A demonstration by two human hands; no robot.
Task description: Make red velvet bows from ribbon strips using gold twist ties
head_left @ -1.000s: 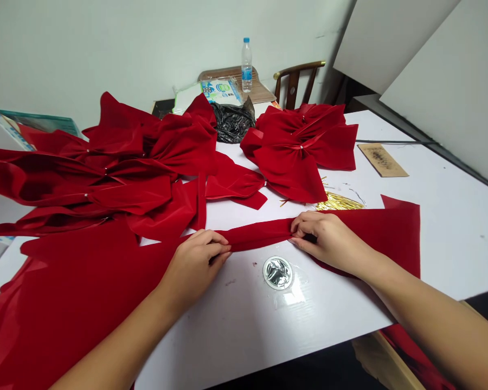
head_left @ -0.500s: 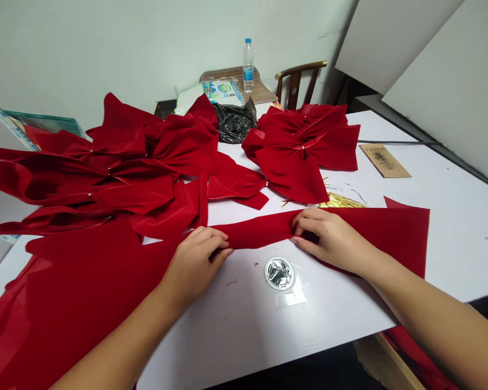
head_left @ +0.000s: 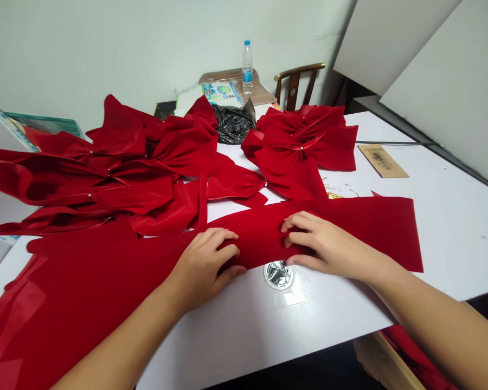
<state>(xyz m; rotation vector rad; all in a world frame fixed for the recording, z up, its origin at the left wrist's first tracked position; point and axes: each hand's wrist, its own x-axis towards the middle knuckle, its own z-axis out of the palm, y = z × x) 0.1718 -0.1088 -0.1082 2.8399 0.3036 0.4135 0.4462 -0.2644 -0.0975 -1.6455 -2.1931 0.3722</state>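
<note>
A long red cloth strip (head_left: 374, 225) lies across the white table (head_left: 236, 336). My left hand (head_left: 207, 262) rests on the strip left of centre, its fingers bent and apart. On the strip's right part, my right hand (head_left: 317, 244) has its fingers spread, thumb at the near edge. Just below the strip, between the hands, is a round silver disc (head_left: 278, 275), its upper edge partly covered. More red cloth (head_left: 85, 303) spreads at the left, under and beside my left forearm.
Gathered red bows (head_left: 134, 173) are piled at the left, with others (head_left: 305, 146) behind the strip. A black plastic bag (head_left: 233, 123), a water bottle (head_left: 248, 67), a brown card (head_left: 383, 160) and gold ties (head_left: 334, 195) are farther back.
The strip's middle has widened toward me, now covering the disc's upper edge and most of the gold ties. Its right end has shifted left. Both hands have opened their fingers more.
</note>
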